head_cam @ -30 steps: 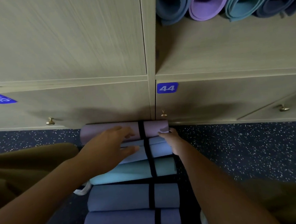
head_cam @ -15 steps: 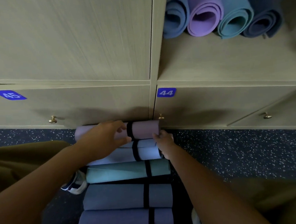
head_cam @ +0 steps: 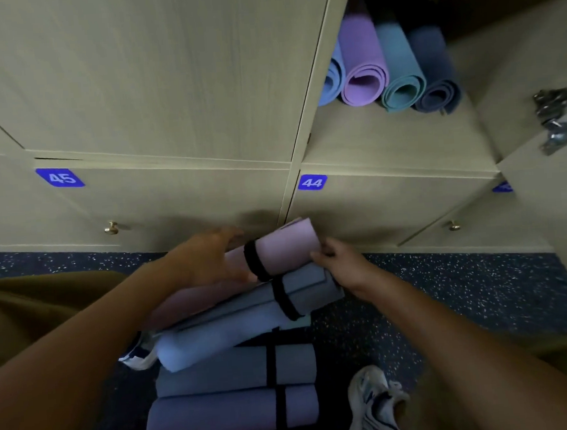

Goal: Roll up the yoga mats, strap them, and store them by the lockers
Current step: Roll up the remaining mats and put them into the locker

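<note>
Pink mat (head_cam: 286, 245): strapped, raised at locker 44 (head_cam: 311, 182), topmost of stack. Left hand (head_cam: 208, 258) and right hand (head_cam: 340, 261) grip it. Storing step; next, probably shelf placement.

— What's on the floor (head_cam: 482, 295)?
— Dark speckled flooring, and a white and blue sneaker (head_cam: 376, 406) at the bottom right.
— Anything metal?
— A brass knob (head_cam: 111, 228) under the blue 45 label (head_cam: 60, 177), and a silver hinge (head_cam: 555, 120) on the open door at the right.
</note>
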The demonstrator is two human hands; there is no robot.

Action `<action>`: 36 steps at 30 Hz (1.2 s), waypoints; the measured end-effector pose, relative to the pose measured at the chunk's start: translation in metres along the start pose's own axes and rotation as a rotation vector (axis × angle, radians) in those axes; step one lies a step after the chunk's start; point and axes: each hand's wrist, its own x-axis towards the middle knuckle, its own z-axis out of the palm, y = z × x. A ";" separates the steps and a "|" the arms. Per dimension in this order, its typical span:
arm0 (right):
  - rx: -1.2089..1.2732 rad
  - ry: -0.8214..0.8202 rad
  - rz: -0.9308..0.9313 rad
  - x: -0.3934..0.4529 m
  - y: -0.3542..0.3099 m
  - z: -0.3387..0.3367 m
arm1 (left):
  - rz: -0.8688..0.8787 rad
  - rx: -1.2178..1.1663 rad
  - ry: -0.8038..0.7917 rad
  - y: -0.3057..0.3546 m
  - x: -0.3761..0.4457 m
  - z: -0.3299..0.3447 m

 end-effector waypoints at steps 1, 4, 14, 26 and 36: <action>-0.014 0.001 -0.021 -0.011 -0.009 -0.007 | 0.024 -0.003 -0.014 0.001 -0.003 0.001; -0.062 -0.007 -0.083 -0.042 -0.039 -0.030 | 0.112 -0.098 -0.038 0.006 -0.012 0.005; -0.145 0.053 -0.341 -0.114 -0.110 -0.068 | 0.212 -0.697 0.279 0.042 -0.047 0.028; -0.069 0.153 -0.494 -0.154 -0.116 -0.103 | 0.120 -1.068 0.274 0.115 -0.086 0.049; 0.562 0.480 -0.460 -0.158 -0.100 -0.144 | 0.058 -1.368 -0.126 0.188 -0.100 0.043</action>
